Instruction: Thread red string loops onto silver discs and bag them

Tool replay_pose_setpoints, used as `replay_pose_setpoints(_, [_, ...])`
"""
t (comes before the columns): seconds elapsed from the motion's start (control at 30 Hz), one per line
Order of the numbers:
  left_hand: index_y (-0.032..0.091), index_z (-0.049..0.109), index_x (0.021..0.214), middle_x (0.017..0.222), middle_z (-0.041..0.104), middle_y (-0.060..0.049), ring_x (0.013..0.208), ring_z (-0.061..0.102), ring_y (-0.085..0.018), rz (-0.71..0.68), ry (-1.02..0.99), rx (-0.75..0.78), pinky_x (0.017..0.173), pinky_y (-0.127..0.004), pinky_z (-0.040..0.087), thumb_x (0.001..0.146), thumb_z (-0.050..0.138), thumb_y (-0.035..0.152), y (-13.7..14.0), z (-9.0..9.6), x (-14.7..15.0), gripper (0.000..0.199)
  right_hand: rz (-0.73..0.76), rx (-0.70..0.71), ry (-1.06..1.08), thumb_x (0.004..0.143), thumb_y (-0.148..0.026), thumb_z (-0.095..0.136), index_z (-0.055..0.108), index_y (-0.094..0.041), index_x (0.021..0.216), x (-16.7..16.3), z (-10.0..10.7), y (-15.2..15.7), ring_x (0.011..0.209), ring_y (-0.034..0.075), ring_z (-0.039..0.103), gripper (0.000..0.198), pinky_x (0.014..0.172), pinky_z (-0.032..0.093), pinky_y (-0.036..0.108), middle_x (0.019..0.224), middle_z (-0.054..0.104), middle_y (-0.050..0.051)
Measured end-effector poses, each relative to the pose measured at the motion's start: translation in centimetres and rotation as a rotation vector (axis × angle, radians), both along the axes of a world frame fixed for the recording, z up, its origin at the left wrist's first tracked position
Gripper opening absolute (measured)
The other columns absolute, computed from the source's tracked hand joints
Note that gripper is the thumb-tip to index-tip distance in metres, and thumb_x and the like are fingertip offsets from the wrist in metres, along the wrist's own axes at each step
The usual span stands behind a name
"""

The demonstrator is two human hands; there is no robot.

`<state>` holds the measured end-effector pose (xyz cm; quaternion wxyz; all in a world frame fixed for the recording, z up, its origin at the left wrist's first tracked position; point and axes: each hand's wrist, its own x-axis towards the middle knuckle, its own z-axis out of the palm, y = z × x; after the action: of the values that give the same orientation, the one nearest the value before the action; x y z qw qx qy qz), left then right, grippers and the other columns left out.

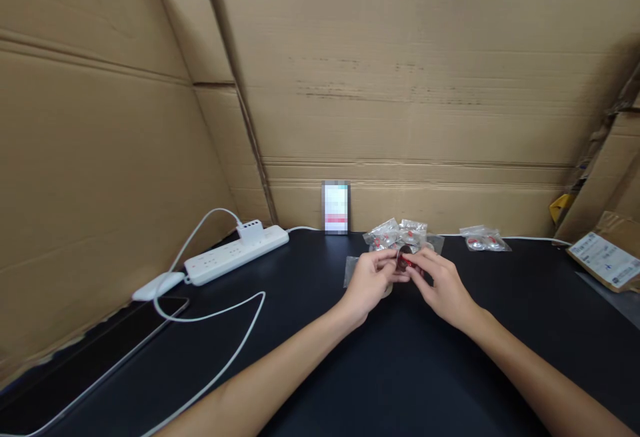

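Between my fingertips is a small round disc (403, 259) with a shiny rim, a dark face and red on it; its exact kind is too small to tell. My left hand (373, 278) grips the disc by its left edge, fingers closed. From the other side, my right hand (440, 282) pinches a small red piece (409, 262) against the disc's face. Just behind both hands lies a pile of clear plastic bags (395, 232) holding round items with red marks. A pale round edge (386, 291) shows under my left hand, mostly hidden.
A similar clear bag (484, 240) lies to the right. A phone (336, 209) leans against the cardboard wall (400, 90). On the left are a white power strip (235, 257), a white cable (240, 347) and a dark flat device (95, 357). A labelled package (607, 260) sits far right.
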<state>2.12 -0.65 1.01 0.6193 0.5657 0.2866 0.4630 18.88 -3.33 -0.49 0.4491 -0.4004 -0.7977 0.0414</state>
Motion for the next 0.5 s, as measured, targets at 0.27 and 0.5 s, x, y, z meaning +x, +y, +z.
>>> replay_pose_setpoints(0.27, [0.009,0.065,0.089,0.074,0.069,-0.008,0.067,0.068,-0.019,0.072,0.05,0.058,0.068,-0.034,0.059,0.076,0.071,0.027,0.18,-0.49,0.2,0.023,-0.001,0.037,0.044,0.094,-0.017,0.05,0.068,-0.024,0.116,0.03,-0.36,0.02,0.082,0.02,0.065,0.029,0.077,0.053,0.033,0.093,0.066,0.006])
replay_pose_setpoints(0.5, [0.012,0.065,0.079,0.065,0.066,-0.004,0.059,0.064,-0.014,0.123,0.1,0.11,0.062,-0.026,0.053,0.072,0.067,0.018,0.53,-0.14,-0.22,0.01,-0.011,0.031,0.05,0.095,-0.02,0.049,0.065,-0.025,0.121,-0.54,0.32,-0.35,0.089,0.021,0.062,0.031,0.08,0.053,0.035,0.099,0.062,0.008])
